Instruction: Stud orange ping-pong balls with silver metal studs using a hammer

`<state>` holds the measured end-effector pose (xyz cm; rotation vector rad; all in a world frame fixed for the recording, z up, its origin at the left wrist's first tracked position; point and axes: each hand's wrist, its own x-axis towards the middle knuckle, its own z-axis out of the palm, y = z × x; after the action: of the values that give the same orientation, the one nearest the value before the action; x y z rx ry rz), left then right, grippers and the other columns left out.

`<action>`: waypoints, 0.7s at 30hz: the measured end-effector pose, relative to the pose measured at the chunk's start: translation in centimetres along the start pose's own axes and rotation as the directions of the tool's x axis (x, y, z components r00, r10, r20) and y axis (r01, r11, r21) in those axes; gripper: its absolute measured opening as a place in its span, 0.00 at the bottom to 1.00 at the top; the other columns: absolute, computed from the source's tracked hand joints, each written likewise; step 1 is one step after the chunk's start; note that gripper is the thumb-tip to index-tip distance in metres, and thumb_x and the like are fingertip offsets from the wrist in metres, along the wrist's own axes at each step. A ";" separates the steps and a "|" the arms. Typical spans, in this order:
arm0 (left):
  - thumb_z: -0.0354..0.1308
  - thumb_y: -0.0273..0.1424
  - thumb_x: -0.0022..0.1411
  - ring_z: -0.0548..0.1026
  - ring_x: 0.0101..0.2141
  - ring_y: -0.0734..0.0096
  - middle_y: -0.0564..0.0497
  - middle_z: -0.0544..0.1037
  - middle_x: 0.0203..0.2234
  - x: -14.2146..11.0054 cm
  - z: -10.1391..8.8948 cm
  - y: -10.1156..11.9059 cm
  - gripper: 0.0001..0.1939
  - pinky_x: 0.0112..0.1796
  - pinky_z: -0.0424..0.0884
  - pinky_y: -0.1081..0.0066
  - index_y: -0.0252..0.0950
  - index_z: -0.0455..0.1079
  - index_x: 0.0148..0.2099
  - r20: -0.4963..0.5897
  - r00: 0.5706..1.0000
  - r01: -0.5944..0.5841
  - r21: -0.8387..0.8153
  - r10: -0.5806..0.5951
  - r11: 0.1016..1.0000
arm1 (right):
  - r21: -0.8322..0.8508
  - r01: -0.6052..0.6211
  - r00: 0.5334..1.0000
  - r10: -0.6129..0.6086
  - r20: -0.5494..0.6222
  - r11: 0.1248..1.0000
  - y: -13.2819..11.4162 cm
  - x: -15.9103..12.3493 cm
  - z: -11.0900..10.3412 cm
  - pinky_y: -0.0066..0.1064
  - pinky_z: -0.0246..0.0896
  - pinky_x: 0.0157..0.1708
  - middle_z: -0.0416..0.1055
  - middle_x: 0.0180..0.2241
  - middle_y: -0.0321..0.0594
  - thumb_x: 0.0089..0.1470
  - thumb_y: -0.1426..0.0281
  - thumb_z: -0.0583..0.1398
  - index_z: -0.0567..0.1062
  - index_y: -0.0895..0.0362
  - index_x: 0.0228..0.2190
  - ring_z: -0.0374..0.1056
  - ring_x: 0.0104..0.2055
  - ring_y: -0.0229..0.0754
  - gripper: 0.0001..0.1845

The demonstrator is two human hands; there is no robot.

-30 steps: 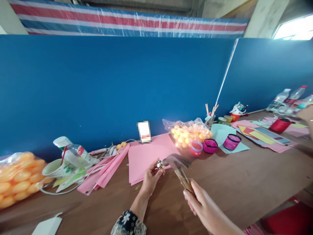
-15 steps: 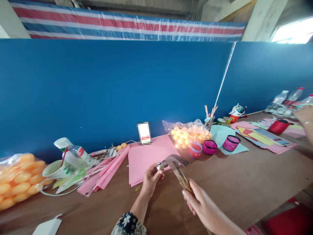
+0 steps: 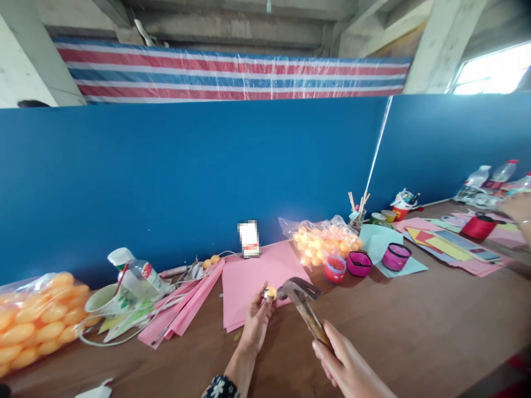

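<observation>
Between the thumb and fingers of my left hand [image 3: 256, 320] is a small shiny round thing [image 3: 270, 293], silvery with a golden side. Its exact kind is too small to tell. My right hand [image 3: 338, 356] is wrapped round the wooden handle of a claw hammer [image 3: 309, 315]. The hammer's striking face points left, close beside the round thing, and its claw points right. Both hands are above the brown table, in front of a stack of pink paper [image 3: 257, 271].
Bags of orange balls [image 3: 45, 315] stand left and behind the hammer. Nearby are a clear bottle [image 3: 143, 276], pink paper strips [image 3: 182, 309], a red cup [image 3: 334, 270] and magenta fabric rings [image 3: 359, 264]. A blue partition [image 3: 207, 166] closes the back. Another person's hand [image 3: 518, 207] shows far right.
My view has tilted up, so the table sits lower. The round thing has turned, showing more of its golden side. The hammer remains close beside it.
</observation>
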<state>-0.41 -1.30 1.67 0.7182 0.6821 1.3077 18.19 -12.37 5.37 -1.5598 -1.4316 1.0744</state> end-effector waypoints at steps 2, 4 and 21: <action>0.61 0.34 0.51 0.74 0.38 0.70 0.48 0.75 0.40 -0.1 -0.1 0.1 0.26 0.43 0.66 0.69 0.41 0.65 0.53 -0.005 1.000 0.027 -0.040 -0.027 0.999 | -0.008 -0.004 1.000 0.004 -0.014 1.000 -0.1 0.1 0.1 0.29 0.62 0.22 0.69 0.24 0.40 0.48 0.51 0.55 0.65 0.55 0.44 0.64 0.22 0.41 0.27; 0.62 0.35 0.50 0.75 0.37 0.69 0.48 0.76 0.39 0.0 -0.2 0.1 0.25 0.42 0.68 0.69 0.40 0.66 0.52 -0.025 0.998 0.049 -0.061 -0.050 0.997 | -0.015 -0.011 0.999 0.011 -0.030 1.000 -0.3 0.1 0.1 0.29 0.62 0.22 0.70 0.24 0.41 0.48 0.52 0.55 0.65 0.55 0.44 0.65 0.22 0.41 0.27; 0.62 0.34 0.49 0.75 0.32 0.71 0.50 0.76 0.31 -0.1 0.0 0.4 0.13 0.34 0.70 0.73 0.35 0.67 0.37 -0.004 1.000 0.023 0.008 -0.023 1.000 | -0.043 0.005 0.999 -0.007 -0.039 0.999 -1.4 0.3 0.9 0.31 0.66 0.30 0.68 0.43 0.54 0.47 0.46 0.50 0.63 0.58 0.47 0.68 0.35 0.46 0.35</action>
<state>-0.64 -1.32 1.99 0.7129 0.6977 1.2866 16.84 -11.98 6.34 -1.5974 -1.4405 1.0106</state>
